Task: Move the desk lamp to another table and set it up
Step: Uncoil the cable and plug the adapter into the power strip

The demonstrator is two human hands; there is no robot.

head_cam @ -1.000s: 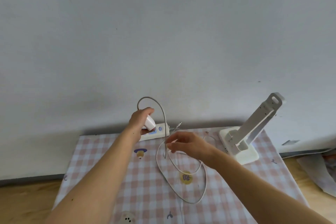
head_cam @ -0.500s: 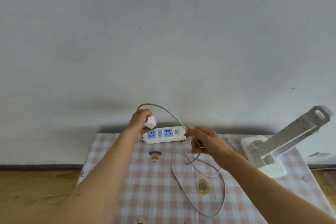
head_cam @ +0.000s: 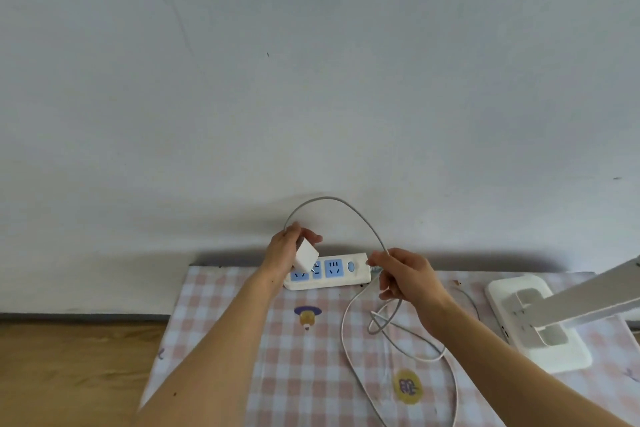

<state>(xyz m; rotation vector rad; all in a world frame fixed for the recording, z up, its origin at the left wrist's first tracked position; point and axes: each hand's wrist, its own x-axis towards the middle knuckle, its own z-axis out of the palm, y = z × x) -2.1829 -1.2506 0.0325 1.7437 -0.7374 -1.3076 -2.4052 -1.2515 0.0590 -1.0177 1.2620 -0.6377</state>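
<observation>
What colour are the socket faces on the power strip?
Blue, set in the white power strip; seen in the head view.

Soft even daylight, faint wall shadows, wide-angle edge distortion

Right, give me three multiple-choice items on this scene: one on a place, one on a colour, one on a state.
1. Where does the power strip lie?
A. at the table's far edge by the wall
B. on the floor
C. on the lamp base

2. What colour are the strip's socket faces?
A. red
B. blue
C. black

3. What does the left hand hold?
A. nothing
B. the lamp arm
C. the white adapter

Key: A, it sits on the checked cloth near the wall; B, the panels are blue; C, fingers grip the adapter above the sockets.
</observation>
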